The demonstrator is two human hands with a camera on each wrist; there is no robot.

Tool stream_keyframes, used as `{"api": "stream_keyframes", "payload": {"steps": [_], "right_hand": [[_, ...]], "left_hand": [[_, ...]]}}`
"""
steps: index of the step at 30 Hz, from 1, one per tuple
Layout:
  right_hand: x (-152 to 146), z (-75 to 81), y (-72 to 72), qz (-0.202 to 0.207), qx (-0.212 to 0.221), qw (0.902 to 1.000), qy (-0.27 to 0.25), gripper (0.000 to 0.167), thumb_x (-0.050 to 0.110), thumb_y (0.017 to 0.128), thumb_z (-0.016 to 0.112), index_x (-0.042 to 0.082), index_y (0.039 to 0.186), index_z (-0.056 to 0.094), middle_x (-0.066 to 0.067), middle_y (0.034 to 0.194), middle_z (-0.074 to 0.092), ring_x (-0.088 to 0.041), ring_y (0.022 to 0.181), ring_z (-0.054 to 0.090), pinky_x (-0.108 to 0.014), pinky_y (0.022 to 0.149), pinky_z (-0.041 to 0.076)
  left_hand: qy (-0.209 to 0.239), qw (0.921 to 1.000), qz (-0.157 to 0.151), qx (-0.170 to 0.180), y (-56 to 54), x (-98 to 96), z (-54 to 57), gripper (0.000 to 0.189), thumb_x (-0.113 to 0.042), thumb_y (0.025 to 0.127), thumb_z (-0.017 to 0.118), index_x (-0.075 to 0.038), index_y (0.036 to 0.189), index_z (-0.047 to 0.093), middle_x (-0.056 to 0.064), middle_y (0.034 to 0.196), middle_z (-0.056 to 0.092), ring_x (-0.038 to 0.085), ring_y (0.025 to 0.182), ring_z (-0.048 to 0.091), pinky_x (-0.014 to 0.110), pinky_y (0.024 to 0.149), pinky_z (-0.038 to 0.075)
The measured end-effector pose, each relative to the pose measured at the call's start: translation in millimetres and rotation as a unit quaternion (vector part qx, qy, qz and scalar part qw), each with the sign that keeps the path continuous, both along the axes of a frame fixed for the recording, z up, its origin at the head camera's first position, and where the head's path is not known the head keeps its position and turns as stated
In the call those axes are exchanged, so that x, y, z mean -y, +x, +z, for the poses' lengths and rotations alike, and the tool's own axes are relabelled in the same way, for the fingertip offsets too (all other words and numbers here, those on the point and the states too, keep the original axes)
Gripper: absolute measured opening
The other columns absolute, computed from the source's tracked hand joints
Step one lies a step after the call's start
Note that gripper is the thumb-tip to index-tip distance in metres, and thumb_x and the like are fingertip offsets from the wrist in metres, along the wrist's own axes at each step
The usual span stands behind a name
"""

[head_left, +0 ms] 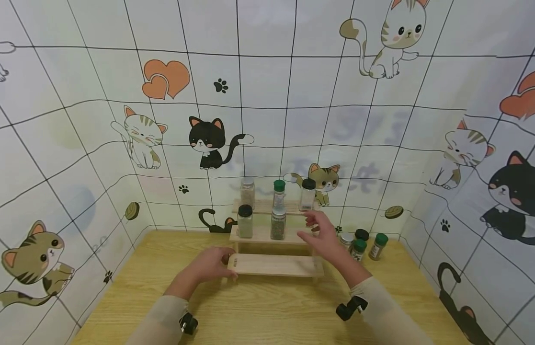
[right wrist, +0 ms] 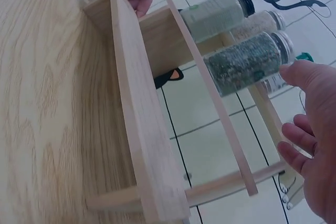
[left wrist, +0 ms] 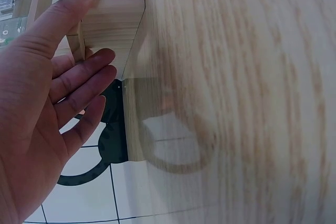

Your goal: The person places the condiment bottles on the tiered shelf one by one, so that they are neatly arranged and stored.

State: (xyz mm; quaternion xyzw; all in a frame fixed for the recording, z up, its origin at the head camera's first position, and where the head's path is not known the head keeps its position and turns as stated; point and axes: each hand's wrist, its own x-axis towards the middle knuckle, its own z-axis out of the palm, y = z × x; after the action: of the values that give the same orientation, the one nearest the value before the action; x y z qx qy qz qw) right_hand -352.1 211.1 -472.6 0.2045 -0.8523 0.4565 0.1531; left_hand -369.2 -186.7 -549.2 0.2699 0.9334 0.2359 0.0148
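Observation:
A three-tier wooden spice rack [head_left: 273,265] stands on the table. My left hand [head_left: 208,265] is at the left end of its lowest board; in the left wrist view the thumb and index finger hold the board's end, the other fingers loosely extended. My right hand [head_left: 322,235] hovers by the right end of the middle tier, thumb and fingers apart, with nothing held. On the middle tier stand a black-lidded spice jar [head_left: 245,223] and a silver-lidded jar of green herbs [right wrist: 242,62]. The top tier bears a pale-lidded jar [head_left: 247,192], a green-capped jar [head_left: 278,193] and a black-lidded jar [head_left: 308,195].
Right of the rack, several jars are grouped on the table: a silver-lidded one [head_left: 347,239], a black-lidded one [head_left: 361,235] and green-capped ones [head_left: 378,247]. The wooden table [head_left: 258,316] meets cat-patterned walls [head_left: 267,124] at the back and sides.

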Motion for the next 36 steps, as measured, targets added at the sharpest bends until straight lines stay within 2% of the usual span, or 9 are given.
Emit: {"api": "stream_keyframes", "payload": {"steps": [9,15,20,25,28,32,36], "right_hand": [[-37.4,-6.5,19.2,-0.059,-0.031,0.9968,0.045,0.056,0.015,0.103,0.082,0.003,0.15,0.055,-0.016,0.136,0.058,-0.038,0.121,0.06,-0.06,0.098,0.053],[-62.2,-11.3,28.4,-0.095,-0.055,0.9929,0.046,0.053,0.009,0.1,0.083,0.0,0.146,0.057,-0.019,0.132,0.058,-0.041,0.119,0.06,-0.062,0.097,0.052],[-83.2,-15.6,35.1,-0.136,-0.066,0.9874,0.047,0.054,0.01,0.101,0.082,-0.002,0.147,0.055,-0.022,0.135,0.055,-0.042,0.121,0.058,-0.063,0.099,0.05],[-103.9,-23.3,42.5,-0.193,-0.057,0.9772,0.069,0.056,0.013,0.103,0.081,-0.003,0.149,0.052,-0.025,0.138,0.049,-0.046,0.125,0.054,-0.064,0.102,0.049],[-114.2,-30.4,46.0,-0.223,-0.048,0.9706,0.078,0.057,0.013,0.102,0.081,-0.006,0.147,0.052,-0.028,0.137,0.047,-0.049,0.125,0.053,-0.066,0.098,0.049],[-125.2,-42.5,47.0,-0.238,-0.018,0.9679,0.078,0.06,0.016,0.104,0.08,-0.006,0.15,0.05,-0.031,0.137,0.046,-0.051,0.124,0.052,-0.067,0.095,0.048],[-133.5,-56.3,44.5,-0.236,0.015,0.9696,0.064,0.061,0.016,0.105,0.078,-0.005,0.153,0.047,-0.032,0.14,0.043,-0.051,0.127,0.051,-0.069,0.099,0.048]], "left_hand": [[-0.002,1.0,0.004,0.003,-0.3,1.1,-2.2,0.057,-0.048,0.079,0.1,-0.018,0.12,0.075,-0.01,0.092,0.068,0.012,0.082,0.059,0.04,0.078,0.053],[0.0,1.0,0.003,0.004,-0.9,1.6,-2.6,0.058,-0.051,0.079,0.099,-0.019,0.122,0.075,-0.012,0.092,0.068,0.01,0.082,0.059,0.039,0.078,0.053],[0.004,1.0,0.003,0.005,-1.4,2.0,-3.0,0.057,-0.051,0.079,0.099,-0.019,0.12,0.075,-0.012,0.092,0.069,0.009,0.082,0.059,0.037,0.078,0.054],[0.002,1.0,0.001,0.005,-1.2,2.1,-3.0,0.058,-0.05,0.079,0.099,-0.019,0.121,0.075,-0.012,0.093,0.069,0.01,0.082,0.059,0.038,0.078,0.053],[0.002,1.0,-0.002,0.002,-1.1,2.1,-3.2,0.058,-0.049,0.079,0.1,-0.018,0.121,0.075,-0.011,0.092,0.068,0.011,0.081,0.058,0.039,0.077,0.053],[0.002,1.0,-0.001,0.0,-1.2,1.7,-3.4,0.057,-0.049,0.079,0.1,-0.019,0.12,0.075,-0.011,0.09,0.066,0.011,0.079,0.058,0.038,0.075,0.052],[0.005,1.0,-0.001,0.002,-0.7,1.3,-2.8,0.056,-0.048,0.079,0.1,-0.019,0.121,0.075,-0.011,0.091,0.067,0.01,0.08,0.058,0.038,0.075,0.052]]}}
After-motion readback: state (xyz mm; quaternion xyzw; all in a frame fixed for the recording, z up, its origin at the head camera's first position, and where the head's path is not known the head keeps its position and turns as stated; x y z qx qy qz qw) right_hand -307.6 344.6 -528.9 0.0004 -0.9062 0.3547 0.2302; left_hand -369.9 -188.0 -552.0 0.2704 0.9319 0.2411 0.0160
